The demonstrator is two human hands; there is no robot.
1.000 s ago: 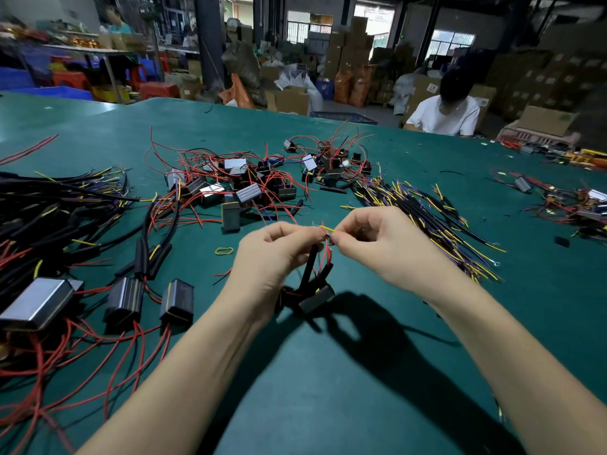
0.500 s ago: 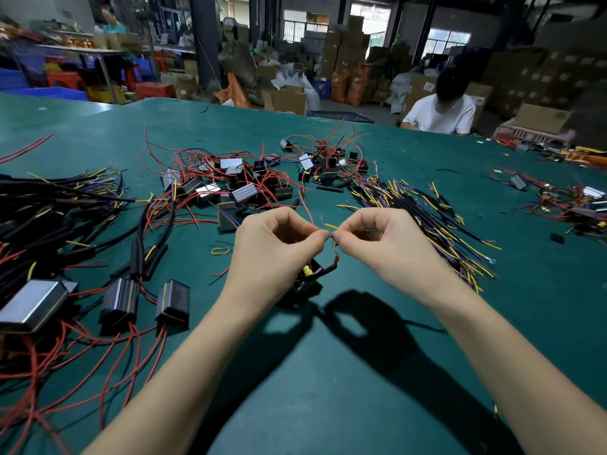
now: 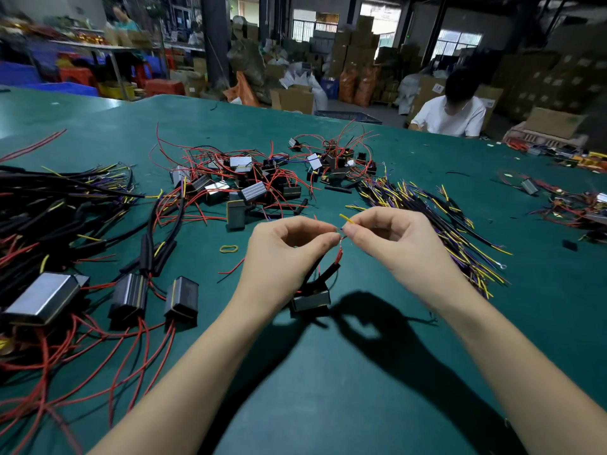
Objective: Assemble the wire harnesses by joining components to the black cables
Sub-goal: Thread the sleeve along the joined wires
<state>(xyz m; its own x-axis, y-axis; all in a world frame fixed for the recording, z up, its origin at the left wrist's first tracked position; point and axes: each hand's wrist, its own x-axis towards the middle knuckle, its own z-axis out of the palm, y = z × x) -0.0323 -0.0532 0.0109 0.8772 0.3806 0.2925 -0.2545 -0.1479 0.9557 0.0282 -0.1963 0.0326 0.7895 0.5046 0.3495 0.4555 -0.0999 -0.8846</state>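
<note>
My left hand (image 3: 289,254) and my right hand (image 3: 394,244) meet fingertip to fingertip above the green table (image 3: 361,372). Between them they pinch thin wire ends: a red wire (image 3: 340,254) runs down from the left fingertips, and a yellow wire tip (image 3: 345,218) sticks up from the right fingertips. Below the left hand hangs a small black box component (image 3: 310,298) on black sleeved leads, touching or just above the table. A pile of black cables with yellow and purple ends (image 3: 437,224) lies behind my right hand.
Loose box components with red wires (image 3: 249,188) are heaped at the table's middle. Finished harnesses and boxes (image 3: 131,293) spread along the left edge. A yellow rubber band (image 3: 229,248) lies left of my hands. A person in a white shirt (image 3: 450,113) sits at the far side.
Both hands stay joined at the fingertips while working the wire ends. The hanging black component swung and now sits lower, under the left hand. The camera view shifted slightly.
</note>
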